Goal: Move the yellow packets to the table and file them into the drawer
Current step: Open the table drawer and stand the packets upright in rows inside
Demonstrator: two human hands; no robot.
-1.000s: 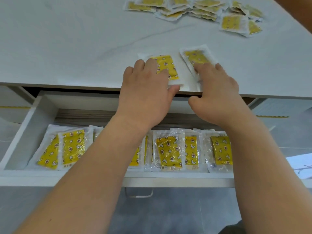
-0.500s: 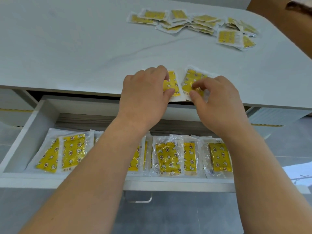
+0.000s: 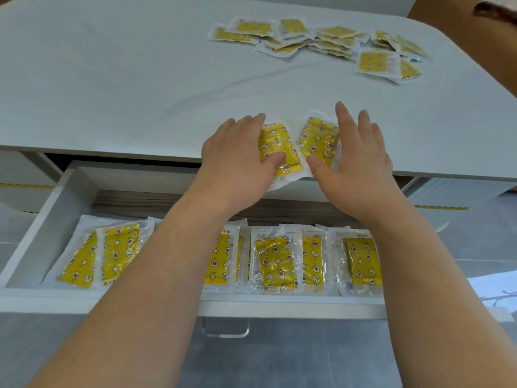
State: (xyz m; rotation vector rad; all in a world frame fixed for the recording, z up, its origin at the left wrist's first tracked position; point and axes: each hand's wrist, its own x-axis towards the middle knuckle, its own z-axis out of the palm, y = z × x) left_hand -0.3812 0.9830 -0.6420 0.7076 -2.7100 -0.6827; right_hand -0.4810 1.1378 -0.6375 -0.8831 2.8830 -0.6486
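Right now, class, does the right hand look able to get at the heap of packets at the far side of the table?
Probably yes. The right hand lies open against a packet at the near edge, and only bare table lies between it and the heap; it would need a long stretch.

2 hands, 1 drawer, 1 table

tabletop pale grey, faintly veined | at its near edge, partly under left hand and right hand: left packet overhanging the edge, right packet just beside it | beyond the hands, far right: loose heap of yellow packets | below the hands: pulled-out drawer, overlapping row of packets on its floor
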